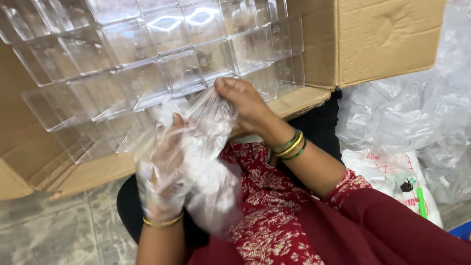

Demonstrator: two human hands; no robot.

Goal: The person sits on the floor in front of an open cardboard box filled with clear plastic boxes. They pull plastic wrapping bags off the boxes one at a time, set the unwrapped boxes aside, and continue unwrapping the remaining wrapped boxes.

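Note:
My left hand point(164, 167) is inside a clear plastic bag point(211, 181), which drapes down over my lap. My right hand point(243, 103) pinches the top edge of the same bag, just in front of the cardboard box point(382, 39). The box lies on its side and is filled with stacked clear plastic containers point(162, 49). The bag is blurred, and I cannot tell whether it holds anything besides my hand.
A heap of crumpled clear plastic bags point(422, 113) lies at the right, with a white printed packet point(407, 184) under it. The grey tiled floor point(54, 230) shows at the lower left. My lap is covered in red patterned cloth point(274, 211).

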